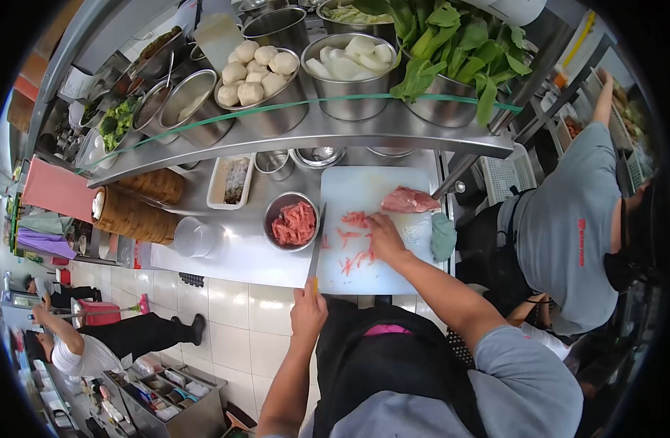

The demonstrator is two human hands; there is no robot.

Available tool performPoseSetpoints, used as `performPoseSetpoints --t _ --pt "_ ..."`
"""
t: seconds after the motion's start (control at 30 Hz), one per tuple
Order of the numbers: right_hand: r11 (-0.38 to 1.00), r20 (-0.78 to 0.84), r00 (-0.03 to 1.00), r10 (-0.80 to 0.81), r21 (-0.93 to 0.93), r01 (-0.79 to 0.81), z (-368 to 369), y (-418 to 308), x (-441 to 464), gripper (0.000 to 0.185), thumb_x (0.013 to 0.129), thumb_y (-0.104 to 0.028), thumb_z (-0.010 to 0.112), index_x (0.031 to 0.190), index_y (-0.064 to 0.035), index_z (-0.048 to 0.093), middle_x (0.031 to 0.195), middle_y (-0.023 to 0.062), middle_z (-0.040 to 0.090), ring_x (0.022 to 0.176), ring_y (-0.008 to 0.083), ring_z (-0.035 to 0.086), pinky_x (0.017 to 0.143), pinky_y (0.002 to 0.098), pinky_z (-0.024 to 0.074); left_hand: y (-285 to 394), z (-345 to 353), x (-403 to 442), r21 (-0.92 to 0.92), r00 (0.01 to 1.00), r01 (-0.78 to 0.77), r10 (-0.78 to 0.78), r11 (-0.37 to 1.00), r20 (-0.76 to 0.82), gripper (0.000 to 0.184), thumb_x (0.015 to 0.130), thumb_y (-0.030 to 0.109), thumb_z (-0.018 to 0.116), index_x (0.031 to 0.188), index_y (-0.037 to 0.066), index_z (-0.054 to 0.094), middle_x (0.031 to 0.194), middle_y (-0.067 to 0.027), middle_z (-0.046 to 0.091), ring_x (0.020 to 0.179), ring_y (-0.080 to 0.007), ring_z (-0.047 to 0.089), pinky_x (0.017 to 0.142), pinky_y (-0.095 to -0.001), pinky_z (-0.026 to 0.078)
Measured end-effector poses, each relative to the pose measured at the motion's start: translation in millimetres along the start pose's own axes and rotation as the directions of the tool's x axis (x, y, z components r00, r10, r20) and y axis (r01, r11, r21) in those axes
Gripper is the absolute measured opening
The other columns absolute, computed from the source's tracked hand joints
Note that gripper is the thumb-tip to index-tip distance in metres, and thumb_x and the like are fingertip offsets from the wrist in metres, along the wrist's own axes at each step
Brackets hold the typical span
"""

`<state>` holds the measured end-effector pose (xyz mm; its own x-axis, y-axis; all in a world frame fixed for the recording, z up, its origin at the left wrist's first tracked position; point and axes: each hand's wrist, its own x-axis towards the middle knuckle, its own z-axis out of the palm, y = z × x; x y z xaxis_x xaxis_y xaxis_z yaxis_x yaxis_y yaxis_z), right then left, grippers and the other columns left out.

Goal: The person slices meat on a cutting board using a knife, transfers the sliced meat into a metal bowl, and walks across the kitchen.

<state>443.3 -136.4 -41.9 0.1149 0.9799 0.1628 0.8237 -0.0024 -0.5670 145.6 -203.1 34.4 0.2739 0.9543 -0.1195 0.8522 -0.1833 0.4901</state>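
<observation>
My left hand [308, 312] is closed around the yellow handle of a long kitchen knife [319, 244]. The blade points away from me along the left edge of a white cutting board [411, 274]. Over the board, my right hand [384, 237] has its fingers bent together on raw meat strips [355, 218]; its fingertips are partly hidden. More loose strips lie scattered below. A larger piece of raw meat [409, 200] rests at the board's upper right. Left of the knife, a steel bowl [268, 243] holds a heap of cut raw meat.
A green cloth [443, 237] lies at the board's right edge. Above runs a steel shelf [313, 135] with bowls of white balls, white slices and leafy greens [459, 51]. Bamboo steamers [134, 217] and a clear container [194, 237] stand left. A co-worker [565, 219] is close on the right.
</observation>
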Motion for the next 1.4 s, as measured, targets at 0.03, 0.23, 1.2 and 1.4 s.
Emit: performPoseSetpoints --t 0.03,0.23,1.2,1.4 --pt "0.994 0.137 0.990 -0.033 0.105 0.019 -5 -4 -1 0.043 0.076 0.002 0.073 0.118 0.0021 0.069 0.123 0.0187 0.065 0.121 0.0401 0.060 0.105 0.0444 0.0507 -4 7 -7 -0.006 1.000 0.018 -0.018 1.000 -0.022 0.052 0.101 0.017 0.058 0.151 0.016 0.048 0.105 -0.0269 0.058 0.082 -0.0493 0.068 0.073 -0.0584 0.058" --pt "0.969 -0.118 0.991 -0.065 0.229 0.091 -32 -9 -26 0.040 0.076 0.002 0.074 0.115 -0.0006 0.071 0.113 0.0186 0.067 0.109 0.0401 0.064 0.097 0.0455 0.0529 11 37 -32 -0.181 0.993 -0.121 0.120 0.976 -0.015 0.054 0.100 0.018 0.060 0.153 0.015 0.048 0.108 -0.0264 0.058 0.087 -0.0512 0.066 0.078 -0.0582 0.058" --pt "0.902 0.208 0.879 -0.429 0.054 0.427 12 -50 -30 0.086 0.076 -0.058 0.085 0.144 -0.0120 0.058 0.155 0.0232 0.043 0.150 0.0440 0.035 0.126 0.0575 0.0273 -47 6 -58 -0.444 0.984 -0.149 0.089 0.884 -0.153 0.037 0.102 0.011 0.067 0.136 -0.002 0.064 0.116 -0.0250 0.073 0.104 -0.0401 0.073 0.090 -0.0417 0.057" --pt "0.910 0.112 0.903 -0.414 0.039 0.413 43 -46 -22 0.023 0.084 -0.029 0.080 0.095 -0.0109 0.071 0.114 0.0102 0.063 0.117 0.0311 0.059 0.104 0.0501 0.0472 -44 3 -57 -0.495 0.989 -0.123 0.067 0.860 -0.130 0.038 0.101 0.012 0.069 0.138 0.002 0.065 0.107 -0.0209 0.073 0.096 -0.0374 0.072 0.086 -0.0413 0.057"
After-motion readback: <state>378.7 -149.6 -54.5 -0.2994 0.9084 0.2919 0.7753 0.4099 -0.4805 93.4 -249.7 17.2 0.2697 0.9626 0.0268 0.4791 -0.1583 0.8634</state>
